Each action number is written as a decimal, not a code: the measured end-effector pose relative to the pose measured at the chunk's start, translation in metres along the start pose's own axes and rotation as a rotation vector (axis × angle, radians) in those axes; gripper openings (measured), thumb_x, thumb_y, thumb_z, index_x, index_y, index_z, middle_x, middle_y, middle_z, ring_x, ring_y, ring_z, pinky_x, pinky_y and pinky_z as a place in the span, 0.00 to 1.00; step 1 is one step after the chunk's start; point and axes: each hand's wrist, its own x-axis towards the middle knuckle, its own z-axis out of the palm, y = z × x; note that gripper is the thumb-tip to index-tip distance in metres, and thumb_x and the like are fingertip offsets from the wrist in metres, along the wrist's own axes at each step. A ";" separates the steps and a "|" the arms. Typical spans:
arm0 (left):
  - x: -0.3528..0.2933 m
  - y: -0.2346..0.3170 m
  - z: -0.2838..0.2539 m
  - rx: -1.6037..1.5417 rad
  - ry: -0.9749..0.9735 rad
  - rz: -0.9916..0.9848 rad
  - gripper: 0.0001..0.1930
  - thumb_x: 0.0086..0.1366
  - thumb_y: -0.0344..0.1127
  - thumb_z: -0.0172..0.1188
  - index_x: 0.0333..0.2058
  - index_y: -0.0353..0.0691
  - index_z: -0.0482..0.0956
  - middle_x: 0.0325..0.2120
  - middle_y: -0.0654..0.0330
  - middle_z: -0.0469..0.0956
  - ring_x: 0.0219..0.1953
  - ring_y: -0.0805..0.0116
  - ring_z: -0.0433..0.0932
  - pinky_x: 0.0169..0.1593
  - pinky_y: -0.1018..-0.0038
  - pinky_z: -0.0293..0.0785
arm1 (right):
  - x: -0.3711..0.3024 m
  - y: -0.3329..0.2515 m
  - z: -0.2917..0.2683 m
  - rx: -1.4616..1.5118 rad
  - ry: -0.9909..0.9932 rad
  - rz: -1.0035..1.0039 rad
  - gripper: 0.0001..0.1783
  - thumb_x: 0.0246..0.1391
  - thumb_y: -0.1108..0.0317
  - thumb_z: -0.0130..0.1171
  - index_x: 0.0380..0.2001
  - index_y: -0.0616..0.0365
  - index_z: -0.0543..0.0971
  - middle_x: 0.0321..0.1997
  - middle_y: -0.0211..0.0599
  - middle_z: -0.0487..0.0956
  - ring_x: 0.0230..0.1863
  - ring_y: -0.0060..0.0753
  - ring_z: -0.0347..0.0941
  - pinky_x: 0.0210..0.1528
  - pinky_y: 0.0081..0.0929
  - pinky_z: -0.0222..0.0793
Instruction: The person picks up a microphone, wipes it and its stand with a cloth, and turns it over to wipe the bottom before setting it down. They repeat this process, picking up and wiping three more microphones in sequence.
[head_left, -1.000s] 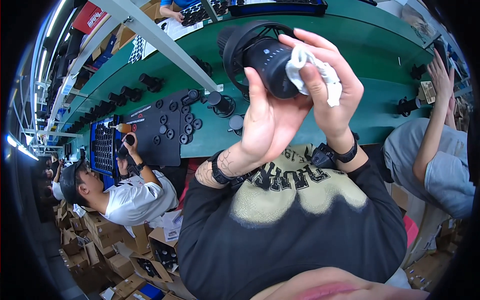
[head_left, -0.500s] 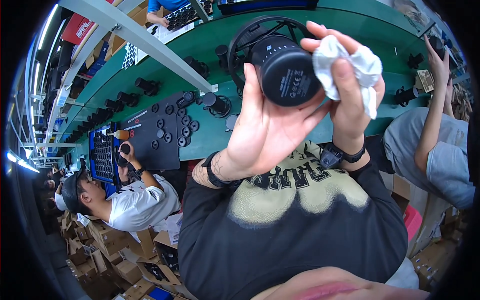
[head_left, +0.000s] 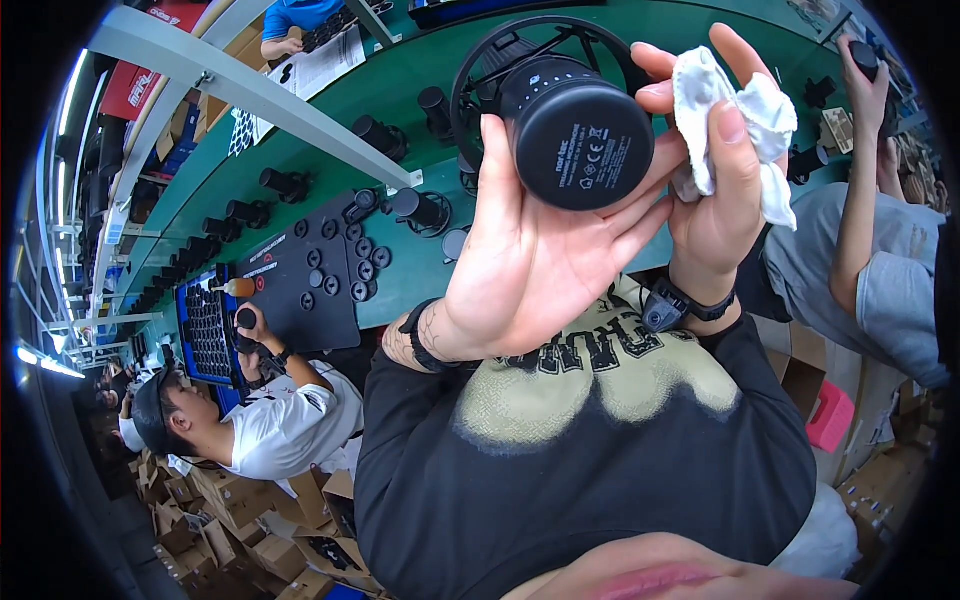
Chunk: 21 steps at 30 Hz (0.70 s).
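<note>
My left hand (head_left: 530, 275) holds a black microphone (head_left: 585, 150) up in front of me, thumb along one side and fingers behind it. Its round flat end, with pale print, faces me. A black ring-shaped frame (head_left: 468, 85) surrounds the microphone's far part. In my right hand (head_left: 712, 235) is a crumpled white cloth (head_left: 705, 110), pinched between thumb and fingers just right of the microphone. A small gap shows between the cloth and the flat end. The fingertips of my left hand are partly hidden behind the microphone and beside my right hand.
Several similar black microphones (head_left: 418, 210) stand on the green bench (head_left: 400, 285). Small round black parts lie on a dark mat (head_left: 290, 285) to the left. A co-worker (head_left: 290, 420) sits at left, another person (head_left: 850, 270) at right. A grey metal beam (head_left: 300, 105) crosses the upper left.
The microphone has turned so its flat end faces me more fully. My right hand with the cloth has shifted right, away from it. The whole view has moved slightly.
</note>
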 end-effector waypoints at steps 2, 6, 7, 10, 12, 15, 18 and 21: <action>0.001 0.001 0.001 0.006 0.020 -0.017 0.43 0.63 0.70 0.19 0.66 0.43 0.45 0.65 0.45 0.47 0.69 0.55 0.42 0.70 0.61 0.35 | 0.000 -0.001 0.000 0.010 0.015 0.009 0.29 0.60 0.62 0.45 0.59 0.71 0.58 0.36 0.49 0.79 0.54 0.49 0.71 0.56 0.33 0.67; 0.006 0.001 0.001 -0.003 0.003 -0.041 0.42 0.63 0.70 0.19 0.66 0.43 0.46 0.65 0.45 0.47 0.69 0.56 0.43 0.71 0.61 0.35 | 0.001 -0.002 -0.002 -0.030 0.046 0.004 0.29 0.60 0.63 0.45 0.59 0.71 0.58 0.37 0.49 0.79 0.54 0.49 0.71 0.55 0.33 0.67; 0.007 0.001 0.000 0.000 0.008 -0.051 0.42 0.63 0.69 0.19 0.65 0.43 0.46 0.65 0.45 0.47 0.69 0.56 0.43 0.71 0.61 0.36 | 0.002 -0.002 -0.002 -0.051 0.058 0.000 0.29 0.60 0.64 0.44 0.59 0.71 0.57 0.37 0.50 0.79 0.54 0.50 0.71 0.55 0.34 0.68; 0.014 -0.001 -0.001 0.010 -0.005 -0.091 0.42 0.64 0.69 0.20 0.65 0.42 0.47 0.65 0.45 0.48 0.69 0.56 0.43 0.70 0.60 0.36 | 0.004 -0.011 -0.003 0.103 0.061 -0.014 0.17 0.56 0.73 0.48 0.48 0.70 0.70 0.43 0.49 0.78 0.50 0.40 0.74 0.52 0.28 0.69; 0.022 -0.005 0.000 0.003 0.022 -0.099 0.40 0.66 0.67 0.22 0.63 0.40 0.53 0.66 0.47 0.47 0.69 0.55 0.43 0.70 0.56 0.37 | 0.006 -0.016 -0.013 0.165 0.074 -0.048 0.13 0.54 0.78 0.50 0.43 0.70 0.76 0.46 0.49 0.78 0.48 0.35 0.75 0.51 0.26 0.69; 0.039 -0.008 -0.004 0.044 0.004 -0.136 0.39 0.67 0.65 0.24 0.61 0.38 0.57 0.66 0.48 0.48 0.69 0.56 0.44 0.69 0.54 0.39 | 0.003 0.002 -0.048 -0.418 0.152 -0.324 0.18 0.52 0.77 0.47 0.47 0.70 0.71 0.37 0.46 0.78 0.47 0.37 0.74 0.50 0.27 0.69; 0.060 -0.016 -0.011 0.105 -0.033 -0.160 0.38 0.67 0.65 0.24 0.59 0.38 0.59 0.65 0.48 0.49 0.69 0.57 0.45 0.69 0.55 0.41 | -0.005 -0.005 -0.063 -0.643 0.192 -0.219 0.15 0.48 0.81 0.48 0.40 0.69 0.76 0.34 0.40 0.77 0.39 0.28 0.74 0.44 0.22 0.69; 0.084 -0.033 -0.021 0.267 -0.011 -0.154 0.41 0.65 0.68 0.24 0.62 0.40 0.54 0.64 0.48 0.52 0.69 0.64 0.44 0.68 0.62 0.40 | -0.011 -0.011 -0.076 -0.685 0.235 -0.233 0.14 0.49 0.80 0.48 0.40 0.68 0.76 0.33 0.37 0.76 0.36 0.24 0.73 0.40 0.19 0.69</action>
